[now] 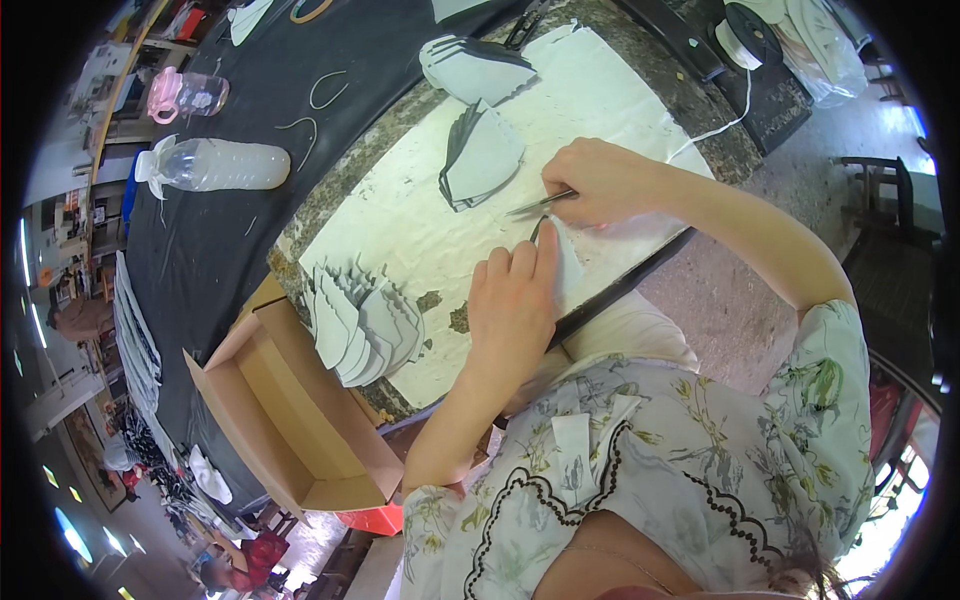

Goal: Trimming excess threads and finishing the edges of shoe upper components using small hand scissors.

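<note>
My left hand (515, 300) is over a pale grey, leather-like cut piece (567, 268) at the near edge of the worktop, index finger stretched along it and the thumb hidden. A dark edge shows by that fingertip. My right hand (605, 185) is closed round a thin pointed metal tool (540, 204), its tip pointing left just above the piece; its exact kind is unclear. Beyond my hands lie a fanned stack of similar pieces (490, 155) and another stack (478, 68). A larger group of curved pieces (362, 325) stands at the worktop's left.
An open cardboard box (290, 400) sits left of the white-covered worktop (610, 90). On the black cloth (330, 40) stand a cloudy plastic bottle (225, 165) and a pink-lidded bottle (190, 95). A spool (740, 42) trails white cord at the far right.
</note>
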Demonstrator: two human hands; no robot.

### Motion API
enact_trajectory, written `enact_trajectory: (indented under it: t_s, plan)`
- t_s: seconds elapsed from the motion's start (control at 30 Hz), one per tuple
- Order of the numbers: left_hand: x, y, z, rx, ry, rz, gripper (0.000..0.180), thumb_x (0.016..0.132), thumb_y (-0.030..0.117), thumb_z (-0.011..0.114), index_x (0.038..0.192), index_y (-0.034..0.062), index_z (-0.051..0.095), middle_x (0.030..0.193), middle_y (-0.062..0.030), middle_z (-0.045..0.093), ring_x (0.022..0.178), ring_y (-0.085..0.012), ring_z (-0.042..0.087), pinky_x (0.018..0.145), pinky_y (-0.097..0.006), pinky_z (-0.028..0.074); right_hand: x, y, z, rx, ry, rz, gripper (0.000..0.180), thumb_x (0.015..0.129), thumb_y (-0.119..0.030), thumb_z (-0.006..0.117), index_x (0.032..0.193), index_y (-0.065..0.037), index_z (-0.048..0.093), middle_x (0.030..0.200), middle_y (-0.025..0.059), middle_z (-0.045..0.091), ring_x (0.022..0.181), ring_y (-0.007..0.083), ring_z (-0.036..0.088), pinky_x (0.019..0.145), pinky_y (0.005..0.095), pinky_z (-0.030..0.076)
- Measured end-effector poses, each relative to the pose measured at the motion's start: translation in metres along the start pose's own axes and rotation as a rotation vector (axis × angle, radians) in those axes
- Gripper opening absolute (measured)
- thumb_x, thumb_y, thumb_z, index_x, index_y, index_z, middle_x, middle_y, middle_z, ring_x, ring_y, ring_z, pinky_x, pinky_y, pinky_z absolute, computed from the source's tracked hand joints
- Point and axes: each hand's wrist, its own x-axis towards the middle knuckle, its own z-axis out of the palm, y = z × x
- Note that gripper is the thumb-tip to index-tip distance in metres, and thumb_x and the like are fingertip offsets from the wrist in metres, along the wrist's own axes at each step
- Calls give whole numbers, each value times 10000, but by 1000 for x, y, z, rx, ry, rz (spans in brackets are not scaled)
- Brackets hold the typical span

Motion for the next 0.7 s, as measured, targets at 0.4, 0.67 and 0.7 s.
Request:
enact_trajectory:
  t_s: [0.4, 0.67, 0.7]
  plan:
    - [3, -2, 0, 27, -8, 9, 645, 715, 34, 606, 1350, 10, 493, 885, -64, 553, 795, -235, 528, 687, -349, 415, -53, 0, -13, -361, 965, 8, 327, 994, -354, 471, 1039, -51, 585, 797, 204, 670, 768, 394, 666, 678, 496, 515]
    - [4, 4, -2, 70, -8, -5, 657, 702, 26, 622, 1345, 14, 493, 901, -73, 551, 802, -240, 532, 685, -348, 418, -70, -21, 70, -179, 557, 382, 311, 979, -346, 514, 981, -37, 481, 772, 153, 673, 665, 368, 665, 580, 487, 501]
    - [4, 5, -2, 72, -9, 0, 657, 702, 26, 622, 1345, 14, 493, 901, -73, 551, 802, -240, 532, 685, -348, 418, -65, -22, 71, -177, 561, 385, 311, 979, -346, 514, 981, -37, 481, 772, 153, 673, 665, 368, 665, 580, 487, 501]
